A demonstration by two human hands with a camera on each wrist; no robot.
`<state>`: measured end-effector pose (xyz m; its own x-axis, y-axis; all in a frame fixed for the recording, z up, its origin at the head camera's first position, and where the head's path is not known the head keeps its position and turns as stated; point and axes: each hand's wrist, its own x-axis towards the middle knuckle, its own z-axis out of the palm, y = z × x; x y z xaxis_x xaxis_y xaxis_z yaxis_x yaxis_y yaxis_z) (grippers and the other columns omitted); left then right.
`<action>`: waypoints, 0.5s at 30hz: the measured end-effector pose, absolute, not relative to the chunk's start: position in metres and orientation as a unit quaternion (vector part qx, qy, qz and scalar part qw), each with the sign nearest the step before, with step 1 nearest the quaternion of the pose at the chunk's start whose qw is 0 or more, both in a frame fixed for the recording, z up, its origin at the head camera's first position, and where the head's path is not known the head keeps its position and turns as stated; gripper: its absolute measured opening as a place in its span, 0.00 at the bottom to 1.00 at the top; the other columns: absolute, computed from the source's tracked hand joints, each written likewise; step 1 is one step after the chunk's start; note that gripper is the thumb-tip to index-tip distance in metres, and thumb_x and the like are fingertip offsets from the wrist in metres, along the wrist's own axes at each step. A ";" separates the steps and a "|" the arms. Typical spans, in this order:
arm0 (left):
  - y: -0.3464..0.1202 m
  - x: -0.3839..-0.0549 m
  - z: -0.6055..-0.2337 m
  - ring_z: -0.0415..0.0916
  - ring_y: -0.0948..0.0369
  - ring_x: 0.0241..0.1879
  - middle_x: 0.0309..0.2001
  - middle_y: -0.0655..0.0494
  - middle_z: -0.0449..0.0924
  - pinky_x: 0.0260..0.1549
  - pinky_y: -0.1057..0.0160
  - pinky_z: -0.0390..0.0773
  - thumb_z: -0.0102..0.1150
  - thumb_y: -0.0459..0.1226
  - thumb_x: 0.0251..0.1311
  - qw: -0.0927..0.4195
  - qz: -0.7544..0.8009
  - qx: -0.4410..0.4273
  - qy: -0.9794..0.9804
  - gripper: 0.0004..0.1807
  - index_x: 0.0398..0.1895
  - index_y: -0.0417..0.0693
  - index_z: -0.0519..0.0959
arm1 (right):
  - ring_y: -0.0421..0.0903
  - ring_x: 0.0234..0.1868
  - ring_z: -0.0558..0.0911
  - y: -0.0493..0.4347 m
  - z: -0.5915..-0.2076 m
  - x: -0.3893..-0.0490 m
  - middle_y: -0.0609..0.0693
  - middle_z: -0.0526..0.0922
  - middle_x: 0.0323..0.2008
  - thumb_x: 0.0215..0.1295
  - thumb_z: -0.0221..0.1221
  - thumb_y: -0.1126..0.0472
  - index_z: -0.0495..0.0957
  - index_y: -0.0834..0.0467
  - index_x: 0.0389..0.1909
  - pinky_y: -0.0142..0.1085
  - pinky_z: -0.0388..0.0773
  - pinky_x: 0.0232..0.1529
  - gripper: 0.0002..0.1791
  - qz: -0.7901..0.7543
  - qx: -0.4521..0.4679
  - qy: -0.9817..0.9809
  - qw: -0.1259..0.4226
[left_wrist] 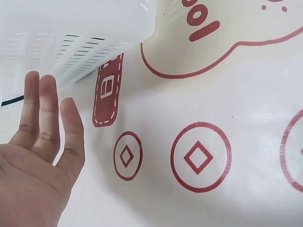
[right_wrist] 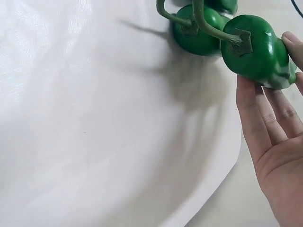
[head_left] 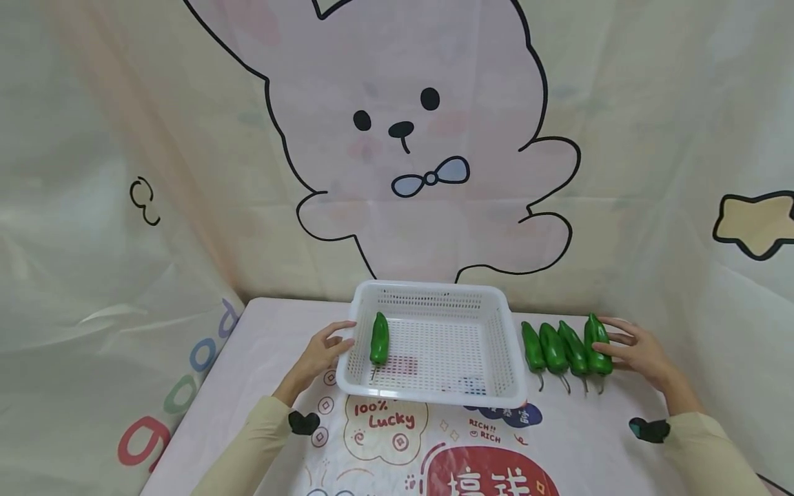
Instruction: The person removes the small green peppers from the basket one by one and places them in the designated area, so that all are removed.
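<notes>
A white plastic basket (head_left: 434,399) with slotted walls stands on the table; one green pepper (head_left: 380,341) lies inside near its left wall. My left hand (head_left: 322,355) is at the basket's left side. Its fingers (left_wrist: 47,109) look fairly straight in the left wrist view, close against the wall; whether they press on it I cannot tell. To the right of the basket, several green peppers lie in a row, stems toward me. My right hand (head_left: 639,355) holds the rightmost green pepper (right_wrist: 253,49) between thumb and fingers, beside its neighbouring pepper (head_left: 573,348).
A white printed cloth (head_left: 384,475) covers the table. The basket's far side is close to a curtain (head_left: 428,234) with a cartoon animal. More curtain hangs at the left and right. In the right wrist view the table edge (right_wrist: 213,198) runs below my right hand.
</notes>
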<state>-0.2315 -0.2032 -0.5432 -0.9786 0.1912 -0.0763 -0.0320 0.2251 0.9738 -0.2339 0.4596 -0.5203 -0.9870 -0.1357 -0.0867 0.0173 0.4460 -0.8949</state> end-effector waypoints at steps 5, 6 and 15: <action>-0.204 -0.232 -0.544 0.80 0.45 0.50 0.54 0.40 0.79 0.41 0.47 0.85 0.64 0.42 0.70 0.095 0.627 0.052 0.771 0.29 0.71 0.50 0.71 | 0.24 0.49 0.70 0.464 -0.522 -0.238 0.76 0.54 0.71 0.70 0.66 0.55 0.59 0.60 0.77 0.44 0.85 0.42 0.40 -0.513 -0.018 0.854 0.086; -0.204 -0.232 -0.544 0.80 0.45 0.50 0.54 0.40 0.79 0.41 0.47 0.85 0.64 0.42 0.70 0.095 0.629 0.052 0.770 0.28 0.71 0.50 0.71 | 0.24 0.49 0.71 0.464 -0.523 -0.238 0.77 0.55 0.71 0.70 0.66 0.55 0.59 0.60 0.77 0.44 0.85 0.43 0.40 -0.513 -0.015 0.854 0.087; -0.204 -0.232 -0.543 0.79 0.44 0.51 0.55 0.39 0.78 0.42 0.47 0.85 0.64 0.42 0.70 0.100 0.631 0.054 0.767 0.29 0.71 0.50 0.70 | 0.24 0.46 0.73 0.476 -0.525 -0.236 0.81 0.57 0.68 0.71 0.65 0.54 0.62 0.57 0.76 0.42 0.85 0.41 0.36 -0.492 -0.006 0.867 0.081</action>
<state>-0.2323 -0.2041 -0.5434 -0.9740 0.2097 -0.0859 -0.0440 0.1971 0.9794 -0.2358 0.4757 -0.5250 -0.9867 -0.0909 -0.1348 0.0692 0.5157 -0.8540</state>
